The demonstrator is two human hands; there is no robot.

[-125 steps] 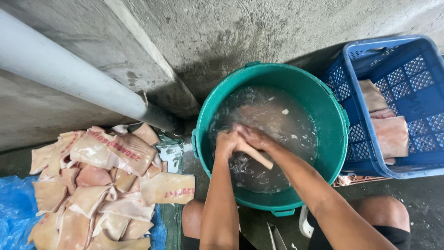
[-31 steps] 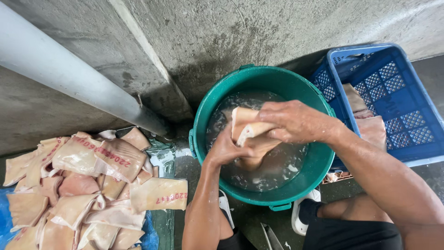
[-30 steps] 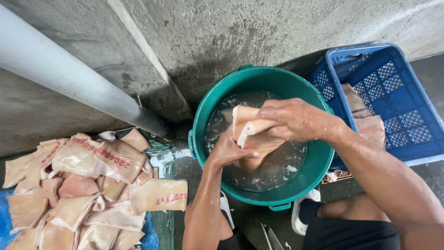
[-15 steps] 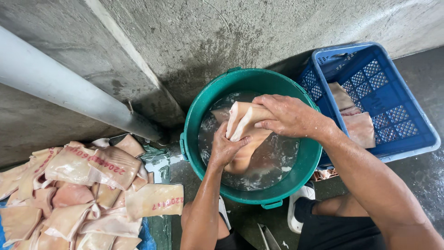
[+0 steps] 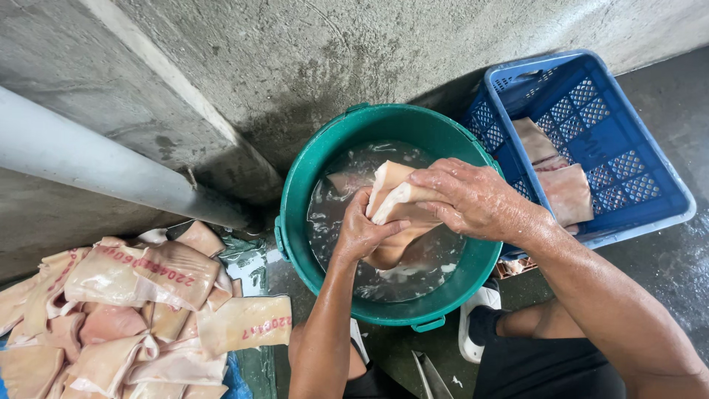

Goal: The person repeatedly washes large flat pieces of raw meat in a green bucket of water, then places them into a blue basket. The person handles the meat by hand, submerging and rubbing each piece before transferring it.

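Room: we find open water along the green bucket [image 5: 295,214] left rim | Blocked: blue crate [image 5: 665,185] (touching right rim), concrete wall [image 5: 332,59] behind.

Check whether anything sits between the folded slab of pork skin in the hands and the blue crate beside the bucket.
Nothing visible does. Both hands, left hand and right hand, hold the pork skin slab above the green bucket. The blue crate stands right beside the bucket's rim, its top open, with only a few slabs inside.
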